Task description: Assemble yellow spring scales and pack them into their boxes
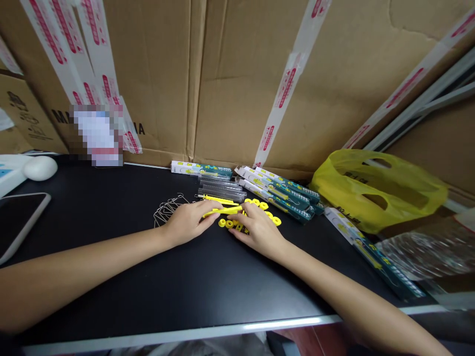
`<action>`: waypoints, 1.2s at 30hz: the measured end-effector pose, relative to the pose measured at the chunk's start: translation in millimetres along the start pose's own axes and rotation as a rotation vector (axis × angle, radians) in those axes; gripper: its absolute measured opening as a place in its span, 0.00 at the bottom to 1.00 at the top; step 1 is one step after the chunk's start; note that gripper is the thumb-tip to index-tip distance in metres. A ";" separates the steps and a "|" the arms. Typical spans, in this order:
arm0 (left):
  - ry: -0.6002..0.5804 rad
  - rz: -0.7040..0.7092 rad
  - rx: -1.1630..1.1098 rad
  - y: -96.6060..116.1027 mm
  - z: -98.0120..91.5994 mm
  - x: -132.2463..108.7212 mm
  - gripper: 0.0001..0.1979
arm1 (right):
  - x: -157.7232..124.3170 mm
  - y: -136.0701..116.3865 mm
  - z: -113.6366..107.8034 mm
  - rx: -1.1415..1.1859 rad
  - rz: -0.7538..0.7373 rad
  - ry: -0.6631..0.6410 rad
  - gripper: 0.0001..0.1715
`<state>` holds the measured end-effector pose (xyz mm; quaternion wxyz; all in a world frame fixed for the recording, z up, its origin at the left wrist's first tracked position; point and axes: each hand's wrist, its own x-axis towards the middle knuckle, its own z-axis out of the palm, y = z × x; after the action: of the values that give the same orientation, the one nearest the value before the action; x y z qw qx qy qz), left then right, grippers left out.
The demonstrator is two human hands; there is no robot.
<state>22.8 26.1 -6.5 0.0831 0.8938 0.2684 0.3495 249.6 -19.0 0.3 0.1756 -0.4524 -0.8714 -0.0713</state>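
Observation:
My left hand (187, 221) is closed on one end of a yellow plastic strip (227, 211), held low over the black table. Its right end reaches my right hand (261, 232), whose bent fingers are apart over a pile of small yellow caps (222, 223). Some small dark pieces under those fingers are partly hidden. More yellow caps (275, 220) lie beyond the right hand. Just behind the strip rests another yellow rod (218, 199) with a metal hook end. Bent wire hooks (168, 210) are heaped beside my left hand. Clear plastic tubes (222, 190) lie behind.
Slim printed boxes (276, 190) are stacked at the back, another box (374, 252) lying farther right. A yellow plastic bag (374, 193) and clear plastic packaging (426, 249) are at right. A phone-like device (22, 217) sits left. Large cardboard (237, 99) walls the back.

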 end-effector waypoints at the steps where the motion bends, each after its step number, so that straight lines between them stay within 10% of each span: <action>1: -0.003 0.016 0.000 -0.4 0.3 -0.4 0.10 | 0.5 -0.2 0.9 -0.001 0.004 -0.002 0.13; 10: -0.020 -0.048 0.008 1.5 -1.4 0.2 0.07 | 1.8 3.8 -1.6 0.109 0.070 0.091 0.05; 19: -0.041 0.124 0.098 -3.4 3.5 -3.5 0.08 | -1.5 4.3 -7.8 0.696 0.310 0.137 0.09; 36: 0.011 0.181 0.130 -3.1 3.8 -2.0 0.08 | -3.3 -4.1 -8.0 0.621 0.205 0.148 0.11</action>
<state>22.8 27.8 -11.6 -0.0085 0.9160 0.2091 0.3422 249.9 -26.2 6.7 0.3741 -0.4562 -0.7864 0.1832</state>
